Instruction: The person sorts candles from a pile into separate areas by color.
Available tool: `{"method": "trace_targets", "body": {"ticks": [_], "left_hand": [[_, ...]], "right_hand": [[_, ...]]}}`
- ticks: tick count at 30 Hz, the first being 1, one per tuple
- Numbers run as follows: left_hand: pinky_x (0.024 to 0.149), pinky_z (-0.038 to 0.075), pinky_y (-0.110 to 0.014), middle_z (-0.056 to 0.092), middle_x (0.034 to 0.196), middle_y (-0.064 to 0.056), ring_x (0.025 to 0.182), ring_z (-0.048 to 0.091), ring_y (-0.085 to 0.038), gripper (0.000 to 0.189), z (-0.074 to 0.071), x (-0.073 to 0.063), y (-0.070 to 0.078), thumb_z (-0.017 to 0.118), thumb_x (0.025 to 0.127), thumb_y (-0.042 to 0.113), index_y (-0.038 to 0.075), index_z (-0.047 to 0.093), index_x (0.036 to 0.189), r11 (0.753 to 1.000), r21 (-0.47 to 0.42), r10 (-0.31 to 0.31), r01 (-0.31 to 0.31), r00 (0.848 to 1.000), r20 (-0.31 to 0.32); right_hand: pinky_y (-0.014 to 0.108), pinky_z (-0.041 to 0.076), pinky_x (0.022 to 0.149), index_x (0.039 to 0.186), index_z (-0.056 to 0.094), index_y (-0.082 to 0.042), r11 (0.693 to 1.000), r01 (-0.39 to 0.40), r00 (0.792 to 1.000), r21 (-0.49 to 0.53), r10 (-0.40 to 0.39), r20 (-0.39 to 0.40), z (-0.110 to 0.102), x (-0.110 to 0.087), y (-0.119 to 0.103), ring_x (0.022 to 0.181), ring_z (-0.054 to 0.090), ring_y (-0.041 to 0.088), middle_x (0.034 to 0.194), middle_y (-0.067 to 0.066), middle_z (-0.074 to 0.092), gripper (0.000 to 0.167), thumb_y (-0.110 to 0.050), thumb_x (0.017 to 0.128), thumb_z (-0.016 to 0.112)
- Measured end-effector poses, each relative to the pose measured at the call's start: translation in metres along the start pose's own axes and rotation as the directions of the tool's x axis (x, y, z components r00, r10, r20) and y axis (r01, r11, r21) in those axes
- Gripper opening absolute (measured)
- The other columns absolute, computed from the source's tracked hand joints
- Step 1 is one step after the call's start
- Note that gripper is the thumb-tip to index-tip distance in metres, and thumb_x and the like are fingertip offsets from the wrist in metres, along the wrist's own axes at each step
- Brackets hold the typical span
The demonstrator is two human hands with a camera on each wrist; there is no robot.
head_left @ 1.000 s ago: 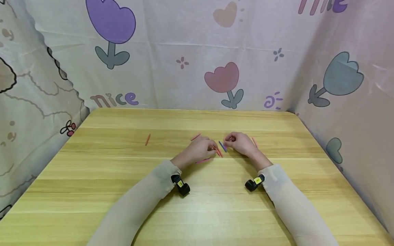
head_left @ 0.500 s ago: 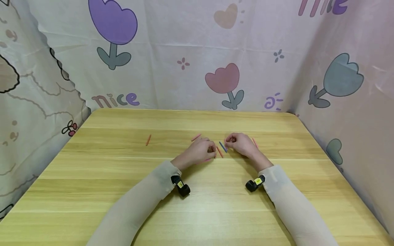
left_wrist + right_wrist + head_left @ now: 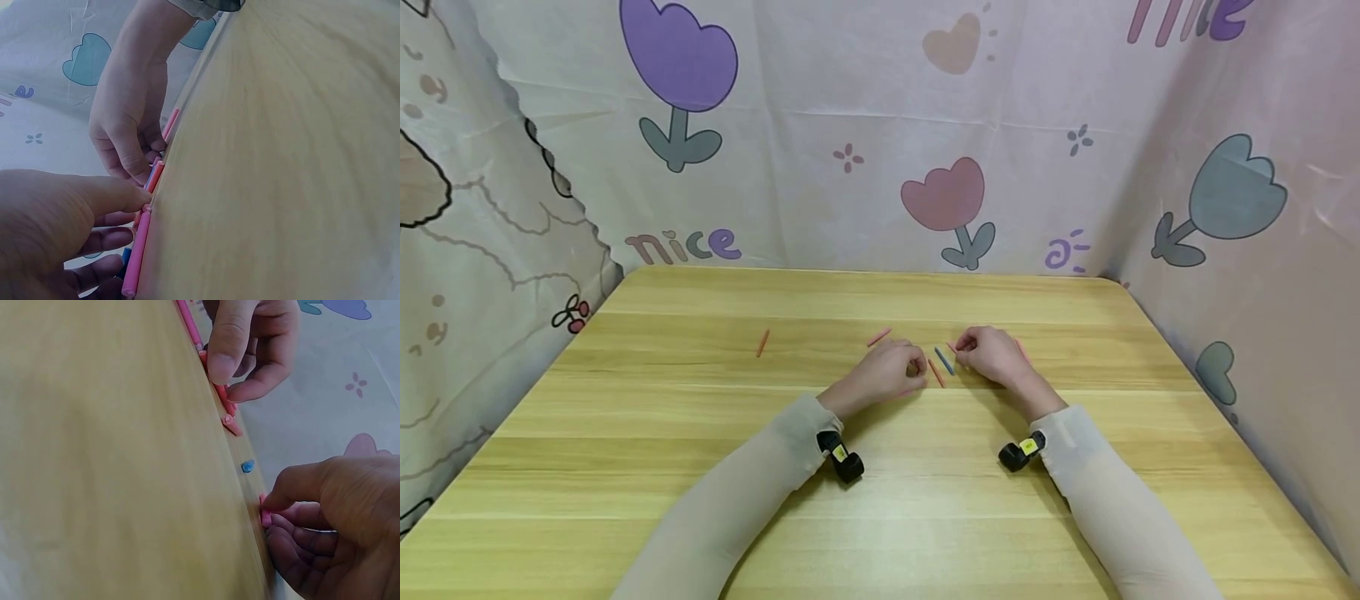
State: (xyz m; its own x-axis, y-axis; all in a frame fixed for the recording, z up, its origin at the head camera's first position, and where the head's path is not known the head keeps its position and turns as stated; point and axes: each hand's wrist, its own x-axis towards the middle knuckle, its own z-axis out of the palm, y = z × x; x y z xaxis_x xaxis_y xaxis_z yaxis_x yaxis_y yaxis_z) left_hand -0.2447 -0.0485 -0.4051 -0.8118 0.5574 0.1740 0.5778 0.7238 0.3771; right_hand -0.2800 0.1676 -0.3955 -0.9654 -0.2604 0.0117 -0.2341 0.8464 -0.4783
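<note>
My left hand (image 3: pixel 891 368) is low over the table with thumb and fingers curled together. In the right wrist view it pinches a short red-orange stick (image 3: pixel 223 395). A pink stick (image 3: pixel 137 253) lies just below this hand, partly hidden by it in the head view. My right hand (image 3: pixel 992 352) pinches a small pink stick (image 3: pixel 265 515) between thumb and fingers, close to the tabletop. Between the two hands lie a blue stick (image 3: pixel 944 361) and an orange-red stick (image 3: pixel 936 373), slanted roughly side by side.
Behind the left hand lies another pink stick (image 3: pixel 878 337), and one more pink stick (image 3: pixel 1022 348) shows beyond the right wrist. An orange stick (image 3: pixel 763 342) sits apart at left. Patterned cloth (image 3: pixel 805 192) hangs around the back and sides of the wooden table (image 3: pixel 880 533).
The left fingertips have shifted slightly towards the near side, away from the orange-red stick on the table. The right hand has moved a little to the right, and its pink stick now slants more.
</note>
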Motion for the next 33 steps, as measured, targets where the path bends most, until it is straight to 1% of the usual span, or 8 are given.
{"method": "trace_targets", "body": {"ticks": [3,10,15,20,23,29,33], "left_hand": [[0.078,0.042,-0.029,0.063,0.09,0.003,0.083,0.055,-0.013,0.012,0.001,0.0,0.0,0.072,0.086,0.022,0.014,0.067,0.094,1.0,-0.004,0.01,-0.01,1.0,-0.002],[0.082,0.046,-0.028,0.063,0.093,0.002,0.09,0.059,-0.013,0.014,0.0,-0.001,-0.001,0.072,0.087,0.021,0.013,0.066,0.097,1.0,-0.025,-0.01,0.011,1.0,0.022],[0.083,0.045,-0.027,0.063,0.094,0.003,0.09,0.059,-0.013,0.015,0.0,0.0,-0.001,0.072,0.087,0.022,0.013,0.066,0.098,0.999,-0.023,-0.026,0.026,0.999,0.033],[0.083,0.046,-0.027,0.063,0.096,0.003,0.091,0.058,-0.012,0.02,-0.001,0.0,0.0,0.073,0.087,0.023,0.013,0.067,0.102,0.998,-0.029,-0.05,0.051,0.998,0.042],[0.083,0.046,-0.027,0.062,0.097,0.003,0.092,0.058,-0.012,0.022,-0.001,-0.001,0.0,0.073,0.088,0.025,0.013,0.066,0.105,0.998,-0.029,-0.062,0.063,0.997,0.05],[0.084,0.045,-0.026,0.063,0.098,0.003,0.093,0.058,-0.012,0.023,-0.001,-0.001,0.0,0.072,0.088,0.026,0.013,0.067,0.107,0.997,-0.023,-0.073,0.074,0.996,0.059],[0.085,0.046,-0.027,0.064,0.098,0.003,0.093,0.059,-0.012,0.025,-0.002,0.0,0.001,0.073,0.088,0.025,0.012,0.067,0.108,0.996,-0.034,-0.081,0.083,0.995,0.06]], "right_hand": [[0.036,0.045,0.075,0.096,0.069,-0.012,1.0,-0.002,1.0,-0.009,0.002,0.011,-0.001,-0.001,0.0,0.078,0.06,0.017,0.085,-0.001,0.067,0.014,-0.024,0.089,0.069],[0.036,0.045,0.074,0.096,0.069,-0.013,1.0,-0.013,1.0,-0.019,0.013,0.009,-0.002,-0.003,-0.002,0.077,0.059,0.017,0.084,-0.001,0.066,0.014,-0.025,0.089,0.069],[0.039,0.045,0.075,0.097,0.068,-0.012,0.997,-0.009,1.0,-0.081,0.009,-0.002,-0.002,-0.003,0.0,0.078,0.059,0.018,0.084,-0.001,0.066,0.016,-0.024,0.087,0.068],[0.039,0.045,0.072,0.093,0.066,-0.012,0.991,0.0,1.0,-0.132,-0.003,-0.018,-0.003,-0.004,0.001,0.075,0.058,0.02,0.08,-0.001,0.064,0.014,-0.023,0.085,0.069],[0.037,0.044,0.071,0.09,0.066,-0.011,0.995,-0.003,1.0,-0.099,0.001,-0.022,-0.003,-0.003,0.003,0.074,0.057,0.02,0.079,0.0,0.063,0.014,-0.024,0.085,0.069],[0.033,0.044,0.069,0.088,0.069,-0.008,0.999,-0.004,0.999,0.046,0.005,-0.033,-0.001,-0.001,0.011,0.072,0.057,0.018,0.078,0.002,0.066,0.016,-0.023,0.085,0.07],[0.032,0.043,0.069,0.089,0.069,-0.008,0.998,-0.005,0.999,0.06,0.007,-0.04,-0.002,0.001,0.014,0.072,0.056,0.018,0.079,0.002,0.066,0.014,-0.022,0.084,0.069]]}}
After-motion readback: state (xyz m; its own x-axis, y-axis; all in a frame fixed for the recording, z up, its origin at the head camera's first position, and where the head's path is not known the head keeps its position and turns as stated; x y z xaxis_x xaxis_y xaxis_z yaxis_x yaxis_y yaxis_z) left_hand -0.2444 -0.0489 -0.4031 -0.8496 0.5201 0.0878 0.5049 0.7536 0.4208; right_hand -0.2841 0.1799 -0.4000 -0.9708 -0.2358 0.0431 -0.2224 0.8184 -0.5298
